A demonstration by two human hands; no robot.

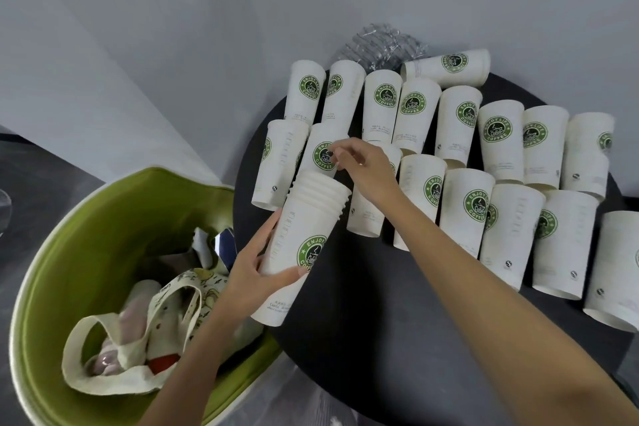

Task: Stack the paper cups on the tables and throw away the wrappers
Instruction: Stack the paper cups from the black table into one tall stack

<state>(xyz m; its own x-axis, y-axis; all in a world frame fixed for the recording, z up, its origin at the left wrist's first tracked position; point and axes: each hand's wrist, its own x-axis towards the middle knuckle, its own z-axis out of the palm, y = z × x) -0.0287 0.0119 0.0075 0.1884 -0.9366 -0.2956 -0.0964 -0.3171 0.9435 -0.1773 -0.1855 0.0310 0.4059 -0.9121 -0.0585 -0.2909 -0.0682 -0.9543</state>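
Over table edge (345,339): left hand (252,266) clamps nested cup stack (297,245), steadying it. Right hand (363,166) pinches next cup (321,152), probably to add.

Both bare arms are reaching forward from the lower edge of the view. The left hand (256,263) is wrapping its palm and spread fingers around what it grips, thumb (288,275) pressing across the near side. Above and beyond that grip, the right hand (363,166) is hanging with wrist bent, its fingertips (333,150) pinching together and pointing left.
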